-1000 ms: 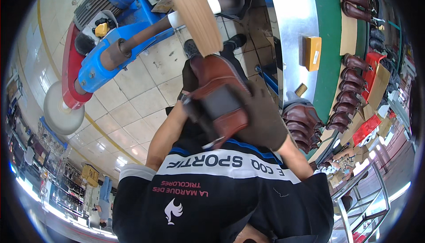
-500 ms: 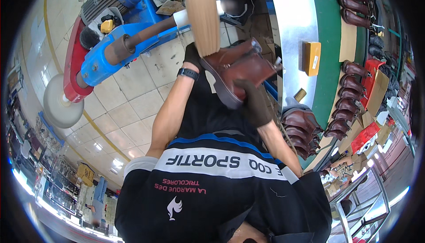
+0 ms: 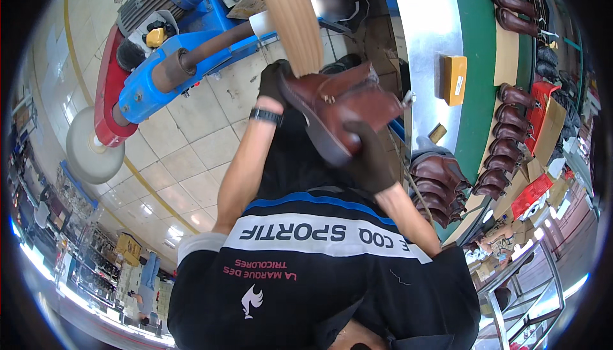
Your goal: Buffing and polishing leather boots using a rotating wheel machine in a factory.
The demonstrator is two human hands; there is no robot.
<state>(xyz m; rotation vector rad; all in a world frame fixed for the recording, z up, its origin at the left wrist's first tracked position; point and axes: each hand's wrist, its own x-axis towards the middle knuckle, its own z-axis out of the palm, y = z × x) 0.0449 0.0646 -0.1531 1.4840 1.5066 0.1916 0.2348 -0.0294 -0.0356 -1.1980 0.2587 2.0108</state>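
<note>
We grip the brown boot (image 3: 345,111) in both gloved hands, left hand (image 3: 276,82) clenched at the heel, right hand (image 3: 370,158) under the sole, pressing it against the tan buffing wheel (image 3: 290,15) for control.

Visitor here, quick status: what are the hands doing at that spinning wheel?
Left hand and right hand, both gloved, grip a brown boot. Boot presses against the tan buffing wheel. Nothing between boot and wheel; more brown boots stacked at right.

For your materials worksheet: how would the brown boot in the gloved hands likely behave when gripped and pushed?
The brown boot probably stays stiff: its thick sole keeps shape. Its glossy leather may be slippery; both gloved hands, left hand and right hand, grip it.
</note>
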